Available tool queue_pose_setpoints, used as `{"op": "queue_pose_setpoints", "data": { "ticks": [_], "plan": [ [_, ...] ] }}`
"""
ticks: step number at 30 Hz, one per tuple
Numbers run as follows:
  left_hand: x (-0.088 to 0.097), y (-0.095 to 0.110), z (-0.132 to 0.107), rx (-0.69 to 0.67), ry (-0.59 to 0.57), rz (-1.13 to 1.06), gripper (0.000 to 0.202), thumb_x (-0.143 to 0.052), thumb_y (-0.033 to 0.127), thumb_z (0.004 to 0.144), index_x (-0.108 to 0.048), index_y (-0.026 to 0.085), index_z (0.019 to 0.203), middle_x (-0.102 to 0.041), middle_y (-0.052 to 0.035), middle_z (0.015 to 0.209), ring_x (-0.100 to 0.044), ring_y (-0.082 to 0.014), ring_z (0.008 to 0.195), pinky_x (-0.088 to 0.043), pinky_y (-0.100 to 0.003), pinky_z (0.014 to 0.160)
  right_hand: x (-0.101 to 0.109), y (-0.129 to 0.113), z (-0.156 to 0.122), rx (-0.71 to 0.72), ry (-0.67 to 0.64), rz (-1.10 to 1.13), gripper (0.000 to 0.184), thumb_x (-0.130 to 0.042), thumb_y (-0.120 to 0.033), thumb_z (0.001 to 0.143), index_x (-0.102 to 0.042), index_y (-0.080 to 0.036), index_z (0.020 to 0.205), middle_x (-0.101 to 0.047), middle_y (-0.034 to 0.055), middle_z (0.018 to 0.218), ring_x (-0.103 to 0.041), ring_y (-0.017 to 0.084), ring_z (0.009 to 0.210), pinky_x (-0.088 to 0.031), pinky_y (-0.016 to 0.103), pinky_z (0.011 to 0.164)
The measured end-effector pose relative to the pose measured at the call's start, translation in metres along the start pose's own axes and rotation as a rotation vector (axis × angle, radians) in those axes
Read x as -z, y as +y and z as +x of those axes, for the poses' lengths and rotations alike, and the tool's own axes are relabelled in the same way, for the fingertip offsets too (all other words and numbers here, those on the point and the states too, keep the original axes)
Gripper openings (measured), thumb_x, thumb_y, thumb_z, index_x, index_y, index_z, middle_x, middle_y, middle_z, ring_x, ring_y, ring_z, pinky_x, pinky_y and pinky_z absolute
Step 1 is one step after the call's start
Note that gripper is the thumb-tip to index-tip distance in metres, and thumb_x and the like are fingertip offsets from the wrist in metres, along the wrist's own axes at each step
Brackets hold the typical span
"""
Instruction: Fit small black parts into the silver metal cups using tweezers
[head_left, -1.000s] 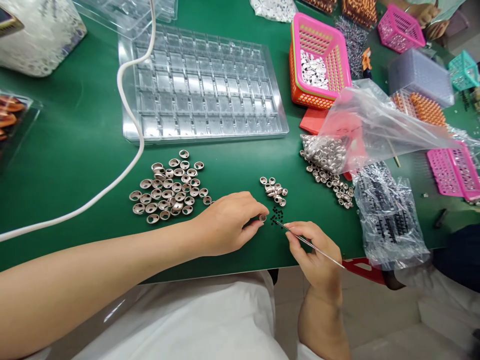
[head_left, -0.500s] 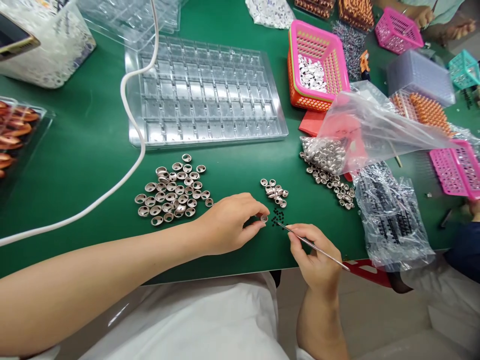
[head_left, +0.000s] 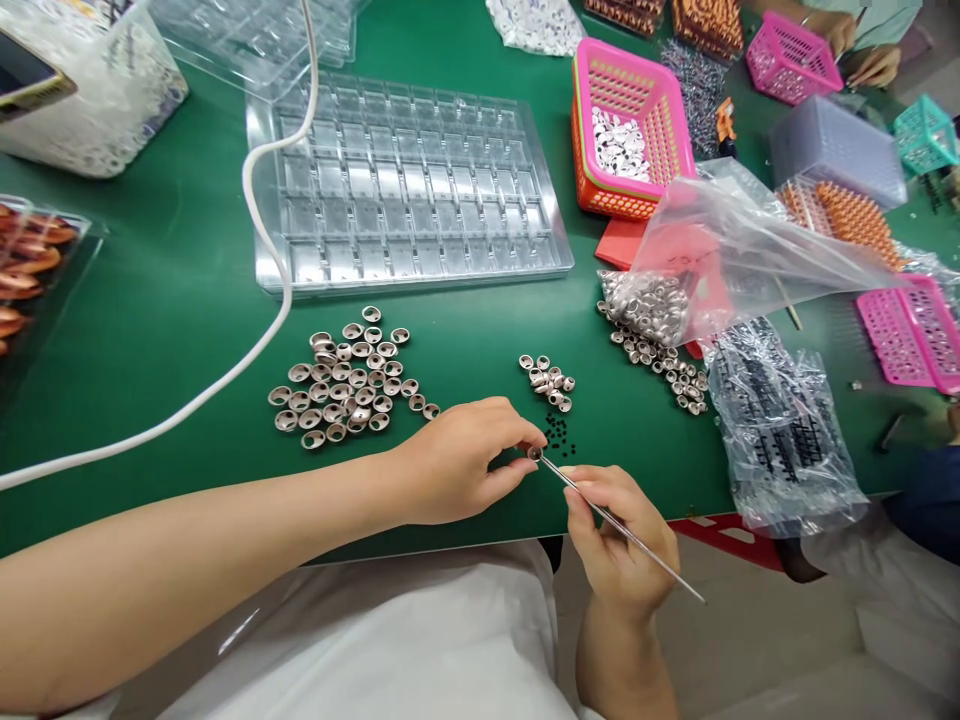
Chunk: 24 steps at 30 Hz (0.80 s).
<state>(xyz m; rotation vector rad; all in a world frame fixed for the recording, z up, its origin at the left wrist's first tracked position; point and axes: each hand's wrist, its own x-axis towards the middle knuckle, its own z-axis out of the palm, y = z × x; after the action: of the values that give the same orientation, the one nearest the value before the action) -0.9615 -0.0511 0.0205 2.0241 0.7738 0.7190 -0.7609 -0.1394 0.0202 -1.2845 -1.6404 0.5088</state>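
Between thumb and forefinger, my left hand [head_left: 476, 458] pinches a small silvery metal ring-shaped piece [head_left: 535, 453]. My right hand [head_left: 624, 530] grips a thin metal rod-like tool [head_left: 630, 535] like a pen, and its tip meets the opening of that piece. Just beyond the fingertips lie several tiny black dots of material [head_left: 556, 432] on the green table. A small cluster of similar metal pieces [head_left: 551, 382] sits behind them. To the left of my left hand spreads a larger group of such pieces [head_left: 341, 385].
A clear compartment tray [head_left: 412, 190] lies at the back, with a white cable [head_left: 259, 215] crossing its left side. Pink stacked baskets [head_left: 634, 110] hold white pieces. On the right are a plastic bag [head_left: 649, 300] of metal pieces and a bag of black parts [head_left: 784, 430]. A co-worker's hands [head_left: 862, 55] show at top right.
The tool's tip has moved from the black dots left to the metal piece. My left hand has shifted slightly down and right, still pinching the piece.
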Motion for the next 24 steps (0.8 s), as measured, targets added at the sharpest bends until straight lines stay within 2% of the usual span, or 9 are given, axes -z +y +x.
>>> {"op": "queue_pose_setpoints", "data": {
  "ticks": [10, 24],
  "plan": [
    [0.0016, 0.0014, -0.0019, -0.017, -0.006, -0.009, 0.012, -0.063, 0.012, 0.090, -0.070, 0.013, 0.100, -0.073, -0.0040, 0.085, -0.063, -0.0168, 0.081, -0.049, -0.025, 0.067, 0.0025, -0.0017, 0.0037, 0.098, -0.053, -0.056, 0.036, -0.069, 0.005, 0.080, -0.065, -0.019, 0.106, -0.076, 0.0061, 0.098, -0.072, 0.018, 0.081, -0.055, 0.033, 0.068],
    [0.0007, 0.0006, -0.0002, -0.010, -0.021, -0.011, 0.013, -0.061, 0.014, 0.092, -0.070, 0.015, 0.101, -0.074, -0.0049, 0.087, -0.063, -0.0174, 0.081, -0.050, -0.026, 0.069, 0.0057, -0.0005, 0.0054, 0.121, -0.099, -0.138, 0.032, -0.068, -0.002, 0.085, -0.063, -0.023, 0.108, -0.076, 0.0062, 0.098, -0.072, 0.018, 0.080, -0.057, 0.034, 0.067]
  ]
}}
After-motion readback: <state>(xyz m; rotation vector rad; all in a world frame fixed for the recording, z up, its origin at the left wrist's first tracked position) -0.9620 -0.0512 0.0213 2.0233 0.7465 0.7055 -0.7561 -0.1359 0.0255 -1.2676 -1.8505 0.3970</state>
